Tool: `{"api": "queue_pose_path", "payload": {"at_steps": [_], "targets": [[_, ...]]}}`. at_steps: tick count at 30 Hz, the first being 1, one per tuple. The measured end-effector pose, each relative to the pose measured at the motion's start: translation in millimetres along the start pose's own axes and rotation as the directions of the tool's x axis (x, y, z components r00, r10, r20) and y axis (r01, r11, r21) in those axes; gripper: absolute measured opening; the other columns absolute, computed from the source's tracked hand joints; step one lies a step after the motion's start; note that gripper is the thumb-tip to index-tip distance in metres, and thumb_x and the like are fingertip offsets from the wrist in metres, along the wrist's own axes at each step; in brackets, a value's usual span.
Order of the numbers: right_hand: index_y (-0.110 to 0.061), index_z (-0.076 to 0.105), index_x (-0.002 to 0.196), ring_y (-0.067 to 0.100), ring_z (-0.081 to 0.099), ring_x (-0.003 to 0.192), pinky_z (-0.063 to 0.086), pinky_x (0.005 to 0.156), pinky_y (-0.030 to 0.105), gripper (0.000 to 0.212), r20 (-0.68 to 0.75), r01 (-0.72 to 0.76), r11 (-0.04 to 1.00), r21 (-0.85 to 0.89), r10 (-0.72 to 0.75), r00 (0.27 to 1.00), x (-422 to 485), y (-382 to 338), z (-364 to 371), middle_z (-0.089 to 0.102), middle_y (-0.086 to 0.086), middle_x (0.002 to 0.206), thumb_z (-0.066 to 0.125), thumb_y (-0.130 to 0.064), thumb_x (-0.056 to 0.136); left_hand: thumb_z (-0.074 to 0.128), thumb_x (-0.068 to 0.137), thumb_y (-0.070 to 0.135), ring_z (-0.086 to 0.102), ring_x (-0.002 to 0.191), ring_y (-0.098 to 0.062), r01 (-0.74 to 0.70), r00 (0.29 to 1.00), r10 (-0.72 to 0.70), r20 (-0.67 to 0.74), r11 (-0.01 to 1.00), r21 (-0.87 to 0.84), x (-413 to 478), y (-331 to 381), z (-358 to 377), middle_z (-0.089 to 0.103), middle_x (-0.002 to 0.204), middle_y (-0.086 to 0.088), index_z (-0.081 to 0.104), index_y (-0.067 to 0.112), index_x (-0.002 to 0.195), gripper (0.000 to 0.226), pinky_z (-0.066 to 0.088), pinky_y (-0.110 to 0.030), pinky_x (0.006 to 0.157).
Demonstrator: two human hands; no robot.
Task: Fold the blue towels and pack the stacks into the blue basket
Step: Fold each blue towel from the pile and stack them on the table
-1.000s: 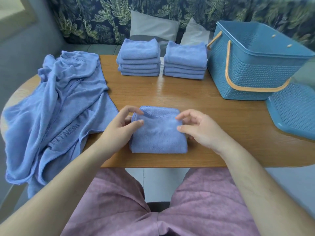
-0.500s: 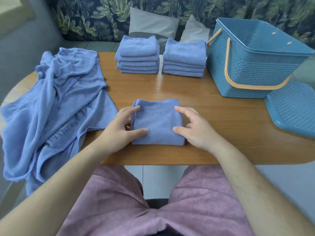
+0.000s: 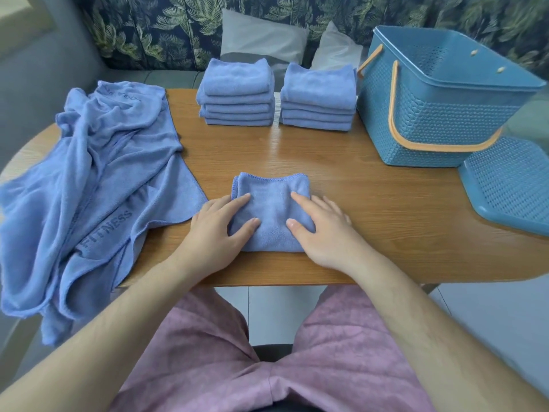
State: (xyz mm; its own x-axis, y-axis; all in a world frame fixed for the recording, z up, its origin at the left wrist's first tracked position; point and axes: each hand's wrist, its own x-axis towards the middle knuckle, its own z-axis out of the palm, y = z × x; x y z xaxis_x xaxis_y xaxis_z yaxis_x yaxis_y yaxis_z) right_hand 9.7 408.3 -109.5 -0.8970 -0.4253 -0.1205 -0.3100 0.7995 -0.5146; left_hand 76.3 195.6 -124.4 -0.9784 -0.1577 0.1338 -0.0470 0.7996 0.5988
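A folded towel (image 3: 271,212) is laid flat near the front edge of the worktop (image 3: 386,203), with its stitched edge turned away from the person. It is pressed down from both sides: the left hand (image 3: 219,233) is laid on its left part and the right hand (image 3: 322,230) on its right part. The fingers of both are held nearly straight and each thumb is rested on the cloth, so neither grip is closed and nothing is pinched or lifted. Loose towels (image 3: 98,188) are heaped on the left of the worktop and draped over its edge; the word FITNESS can be read on one. At the back, a left stack (image 3: 237,96) and a right stack (image 3: 319,99) of folded towels are set just beside each other. The basket (image 3: 445,114) is stood upright to the right of the right stack, very close to it, with its orange handle (image 3: 392,114) lowered against the wall; no towels can be seen inside it. Its lid (image 3: 511,185) is laid at the right edge, partly over the side. Two pillows (image 3: 261,37) are propped behind the stacks.
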Motion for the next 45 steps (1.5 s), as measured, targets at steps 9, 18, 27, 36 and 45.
{"api": "queue_pose_path", "payload": {"at_steps": [9,18,27,36,45], "targets": [[-0.036,0.034,0.156,-0.038,0.004,0.123,0.002,0.09,-0.014,0.067,-0.179,0.128,0.918,0.374,-0.064,0.982,-2.9,-6.7,7.4,0.019,-0.019,0.159,0.063,-0.028,0.097,0.068,0.095,0.023,0.041,0.133,0.0,-0.071,0.997,0.064,-0.035,0.965,-0.251,0.0,3.5,-5.4,0.042,0.139,0.017,0.046,0.018,0.149,0.059,0.033,-0.02,0.112],[-0.032,0.04,0.153,-0.021,0.029,0.132,0.022,0.091,-0.009,0.07,-0.183,0.15,0.839,0.522,-0.062,0.981,32.9,-17.6,-14.4,0.033,-0.028,0.151,0.061,-0.011,0.091,0.066,0.096,0.019,0.041,0.129,0.015,-0.039,0.993,-0.011,-0.121,0.912,-0.408,35.9,12.6,-28.6,0.043,0.138,0.032,0.052,0.026,0.145,0.051,0.029,0.001,0.099],[-0.03,0.036,0.155,0.003,0.029,0.144,0.024,0.099,0.006,0.066,-0.239,0.233,0.893,0.385,-0.147,0.96,183.2,-81.5,-104.0,0.029,-0.012,0.162,0.058,-0.017,0.094,0.064,0.096,0.02,0.048,0.129,-0.01,-0.05,0.976,-0.014,-0.217,0.958,-0.284,187.4,18.7,-104.5,0.05,0.143,0.012,0.051,0.024,0.146,0.052,0.035,-0.022,0.108],[-0.024,0.034,0.158,0.016,0.053,0.118,0.043,0.083,0.02,0.069,-0.331,0.085,0.941,0.328,0.03,0.943,263.8,-42.7,-166.6,0.038,-0.003,0.159,0.049,-0.01,0.092,0.061,0.092,0.017,0.056,0.083,-0.004,-0.033,0.998,0.017,-0.062,0.965,-0.261,325.9,64.0,-81.8,0.061,0.112,0.009,0.051,0.027,0.145,0.056,0.041,-0.006,0.055],[-0.005,0.045,0.131,0.036,0.048,0.12,0.04,0.088,0.034,0.037,-0.262,-0.168,0.968,-0.185,0.116,0.958,287.2,24.1,-174.2,0.029,0.017,0.148,0.05,-0.009,0.095,0.051,0.099,0.02,0.051,0.12,-0.032,-0.059,0.995,0.05,0.081,0.992,0.109,381.9,94.9,8.3,0.051,0.136,-0.014,0.058,0.011,0.132,0.034,0.042,-0.026,0.094]]}}
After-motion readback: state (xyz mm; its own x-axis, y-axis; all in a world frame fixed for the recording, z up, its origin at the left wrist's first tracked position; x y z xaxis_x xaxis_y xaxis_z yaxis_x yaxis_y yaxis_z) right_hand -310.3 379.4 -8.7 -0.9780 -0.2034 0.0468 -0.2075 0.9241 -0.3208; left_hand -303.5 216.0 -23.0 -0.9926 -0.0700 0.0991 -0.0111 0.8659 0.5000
